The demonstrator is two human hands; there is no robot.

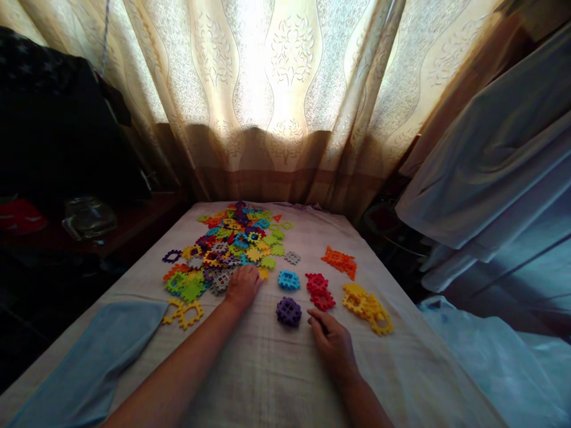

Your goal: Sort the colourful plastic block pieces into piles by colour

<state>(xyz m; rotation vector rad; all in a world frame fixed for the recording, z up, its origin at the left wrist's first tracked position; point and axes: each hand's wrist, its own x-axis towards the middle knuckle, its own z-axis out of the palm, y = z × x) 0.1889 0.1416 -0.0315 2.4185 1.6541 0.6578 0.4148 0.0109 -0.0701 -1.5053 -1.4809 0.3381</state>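
Note:
My left hand (243,287) rests at the near right edge of a mixed pile of colourful toothed plastic building pieces (223,246). Its fingers curl downward beside a yellow piece (263,273); their tips are hidden, so I cannot make out what they grip. Curled loosely, with nothing visible in it, my right hand (333,343) is above the sheet just right of a stack of purple pieces (288,311). Beyond that stack lie blue pieces (289,280). Red pieces (320,291) form two overlapping stacks past my right fingertips.
Yellow pieces (368,308) and orange pieces (339,262) lie grouped at the right. Two yellow frame pieces (191,315) sit near a grey-blue cloth (96,356) on the left. The pale sheet (259,380) covers the surface. Curtains (285,89) hang behind.

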